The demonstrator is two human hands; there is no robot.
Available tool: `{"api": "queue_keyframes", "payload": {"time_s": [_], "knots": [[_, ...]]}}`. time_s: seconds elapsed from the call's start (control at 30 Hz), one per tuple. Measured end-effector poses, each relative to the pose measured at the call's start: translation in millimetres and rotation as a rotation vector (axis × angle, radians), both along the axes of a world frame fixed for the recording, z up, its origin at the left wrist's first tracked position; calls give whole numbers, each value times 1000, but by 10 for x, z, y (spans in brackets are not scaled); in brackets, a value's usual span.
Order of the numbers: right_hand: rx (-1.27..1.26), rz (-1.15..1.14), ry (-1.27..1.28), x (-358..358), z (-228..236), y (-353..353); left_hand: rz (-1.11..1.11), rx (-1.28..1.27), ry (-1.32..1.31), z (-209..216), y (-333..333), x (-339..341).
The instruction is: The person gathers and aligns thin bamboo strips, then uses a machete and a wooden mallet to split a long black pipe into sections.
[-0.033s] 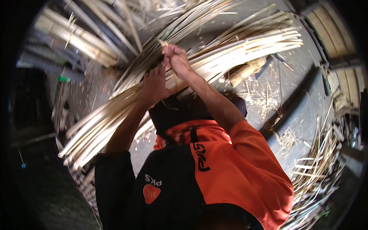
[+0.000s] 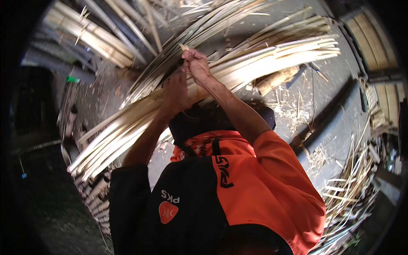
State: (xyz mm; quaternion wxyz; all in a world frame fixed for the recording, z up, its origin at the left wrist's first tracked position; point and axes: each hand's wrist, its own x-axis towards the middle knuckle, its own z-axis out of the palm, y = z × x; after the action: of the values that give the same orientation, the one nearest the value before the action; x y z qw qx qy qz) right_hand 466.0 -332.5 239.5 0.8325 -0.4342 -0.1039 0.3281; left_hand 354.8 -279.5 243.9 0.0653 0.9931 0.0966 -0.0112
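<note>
On my feed I've got the right hand (image 2: pixel 196 67) pinching a pale strip (image 2: pixel 183 47) upper centre, left hand (image 2: pixel 175 90) draped, can't tell if gripping, over the bamboo bundle (image 2: pixel 272 62) slanting mid-left to upper right.

The left forearm (image 2: pixel 146 132) and right forearm (image 2: pixel 236 106) slant inward, the blurred left hand (image 2: pixel 175 91) back-up with fingers extended, just beside the right hand (image 2: pixel 196 67), whose fingers are curled in.
</note>
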Motion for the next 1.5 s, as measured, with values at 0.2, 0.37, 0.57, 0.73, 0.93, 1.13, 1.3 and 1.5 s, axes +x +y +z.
{"api": "queue_keyframes", "payload": {"time_s": [0.2,0.37,0.57,0.73,0.93,1.13,1.3,1.5], "knots": [[-42,100,-92,-268,-63,-109,-20,121,-320,-229,18,-308],[-98,168,-281,-374,-56,-306,15,-75,-339,-264,-22,-290],[-159,147,-373,-226,-29,-221,213,-16,-395,-347,-147,-89],[-179,265,-588,-165,-42,-378,243,-126,-455,-474,-189,-95],[-1098,927,-1435,-512,327,-1181,249,-103,-508,-538,-127,-55],[-809,260,-2614,-144,94,-798,216,-50,-550,-550,-114,-141],[-603,696,-2166,513,209,-445,285,-61,-610,-490,-223,-78],[-1135,1228,-1615,248,273,-417,291,-117,-547,-484,-206,-132]]}}
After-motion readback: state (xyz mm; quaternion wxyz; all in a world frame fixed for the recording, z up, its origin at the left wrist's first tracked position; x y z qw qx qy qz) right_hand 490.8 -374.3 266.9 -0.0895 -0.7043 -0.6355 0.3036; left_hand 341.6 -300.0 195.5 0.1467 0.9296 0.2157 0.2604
